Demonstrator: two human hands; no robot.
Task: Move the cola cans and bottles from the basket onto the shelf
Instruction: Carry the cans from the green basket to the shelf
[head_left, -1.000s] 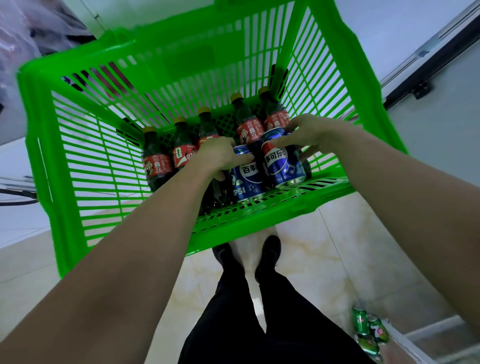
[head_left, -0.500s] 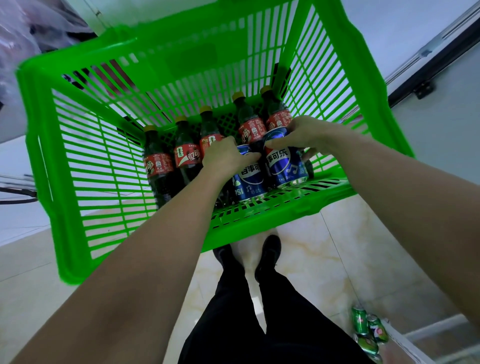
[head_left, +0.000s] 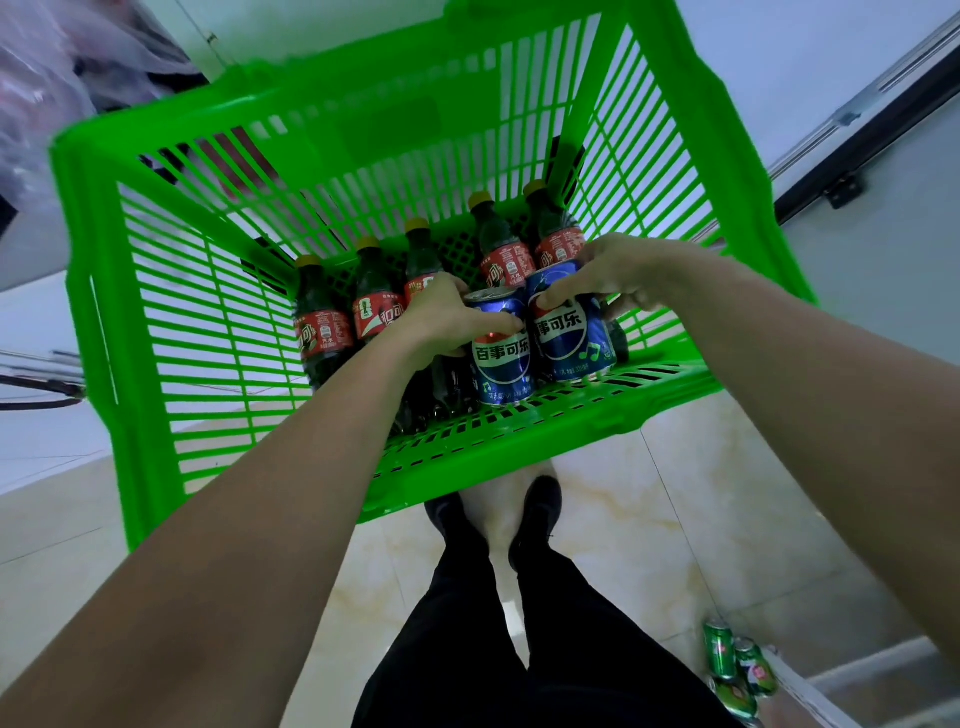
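Down at the near edge, a person's black trouser legs (head_left: 524, 623) and dark shoes (head_left: 540, 514) stand on pale marbled floor tiles (head_left: 701, 493). Off to the near right, a small cluster of green cans (head_left: 735, 667) lies on the floor, well apart from everything else.

Both bare forearms reach forward and away, over the near rim of a bright green slatted basket (head_left: 130, 364). Inside it, against the near wall, two blue cola cans stand upright, touching side by side. The left hand (head_left: 441, 325) is curled around the left blue can (head_left: 501, 358), thumb across its front just below the top rim, fingers hidden behind it. The right hand (head_left: 618, 275) is clasped over the right blue can (head_left: 571, 332), thumb pressed on its upper front and fingers wrapped around its far right side. Whether either can is clear of the basket floor, I cannot tell.

Beyond the hands, a row of five dark cola bottles (head_left: 376, 306) with red labels and yellow caps stands upright, running from the left of the basket towards its far right corner. The rightmost bottle sits just behind the right hand.

Past the basket's far wall, a pale surface with a dark rail (head_left: 857, 150) shows at far right, and crumpled clear plastic (head_left: 47, 93) at far left.
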